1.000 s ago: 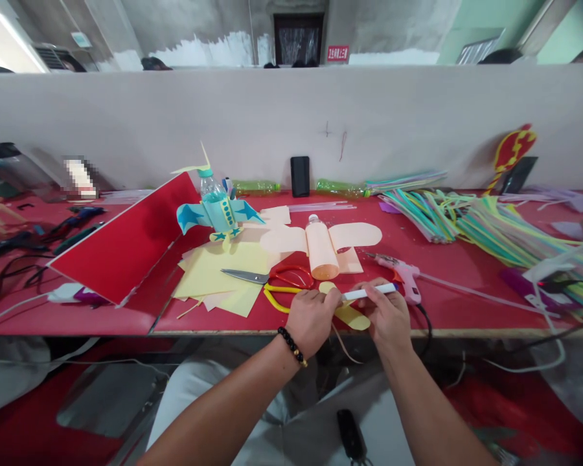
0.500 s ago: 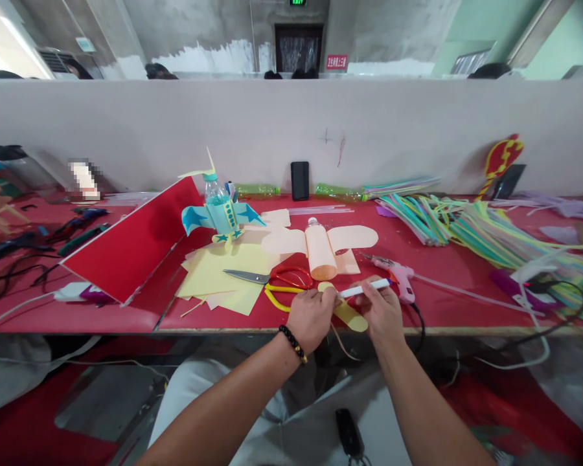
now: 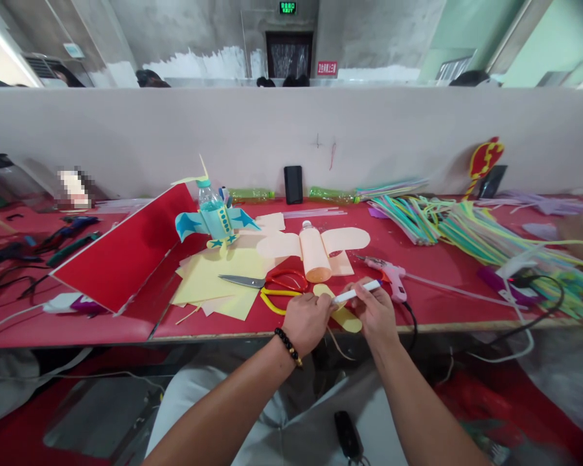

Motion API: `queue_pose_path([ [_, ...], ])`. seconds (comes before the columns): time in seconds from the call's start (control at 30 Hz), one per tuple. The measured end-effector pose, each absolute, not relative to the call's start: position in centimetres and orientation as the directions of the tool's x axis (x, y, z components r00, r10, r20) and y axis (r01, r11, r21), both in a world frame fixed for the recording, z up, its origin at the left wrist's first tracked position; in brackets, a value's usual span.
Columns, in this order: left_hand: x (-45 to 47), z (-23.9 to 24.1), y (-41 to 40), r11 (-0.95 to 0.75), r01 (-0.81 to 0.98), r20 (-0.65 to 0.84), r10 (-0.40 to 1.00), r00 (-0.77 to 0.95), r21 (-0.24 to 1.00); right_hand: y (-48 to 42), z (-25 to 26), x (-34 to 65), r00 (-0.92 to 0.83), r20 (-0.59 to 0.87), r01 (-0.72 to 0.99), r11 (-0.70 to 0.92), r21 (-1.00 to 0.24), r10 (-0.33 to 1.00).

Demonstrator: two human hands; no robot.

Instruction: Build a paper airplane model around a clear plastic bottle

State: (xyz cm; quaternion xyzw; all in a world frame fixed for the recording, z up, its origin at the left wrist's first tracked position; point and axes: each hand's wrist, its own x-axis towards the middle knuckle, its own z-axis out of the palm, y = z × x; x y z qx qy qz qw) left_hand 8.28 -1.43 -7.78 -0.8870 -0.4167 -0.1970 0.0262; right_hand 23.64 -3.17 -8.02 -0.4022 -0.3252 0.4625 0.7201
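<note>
A white marker pen [image 3: 352,294] lies slantwise between my two hands at the table's front edge. My left hand [image 3: 307,323] is closed round its left end, and the fingers of my right hand [image 3: 376,310] pinch it nearer the right end. Below the pen is a yellow paper strip [image 3: 348,319] with rounded ends, partly hidden by my left hand. Just beyond it lies a plastic bottle wrapped in peach paper [image 3: 315,254], with paper wings at both sides. Scissors [image 3: 276,283] with red and yellow handles rest open to the left.
A pink glue gun [image 3: 393,279] lies right of my hands, its cable over the edge. Yellow paper sheets [image 3: 223,278], a blue bottle plane [image 3: 216,217] and a red board [image 3: 126,249] are on the left. Pipe cleaners [image 3: 447,223] are piled right; a phone [image 3: 293,184] leans on the partition.
The whole view has shifted slightly, with things on the table appearing a little further left. Both hands keep hold of the marker pen, almost unchanged in pose.
</note>
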Motion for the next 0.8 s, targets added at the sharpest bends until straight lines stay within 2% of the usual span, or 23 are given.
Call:
queue_pose_path([
  [0.27,8.6,-6.8,-1.4,-0.606,0.783,0.321,0.776,0.543,0.141,-2.1,-7.8,23.8,0.362,0.091,-0.363,0.23,-0.903,0.928],
  [0.47,8.6,-4.8,0.3,-0.614,0.779,0.393,0.753,0.527,0.131,-0.4,-5.8,24.5,0.351,0.136,-0.307,0.251,-0.918,0.927],
  [0.67,9.0,-0.8,0.8,-0.653,0.749,0.38,0.725,0.575,0.113,0.0,-2.2,23.4,0.334,0.171,-0.297,0.276,-0.914,0.927],
  [0.8,7.1,1.5,0.3,-0.646,0.731,0.386,0.746,0.542,0.222,0.0,2.9,27.4,0.451,0.193,-0.327,0.363,-0.872,0.871],
])
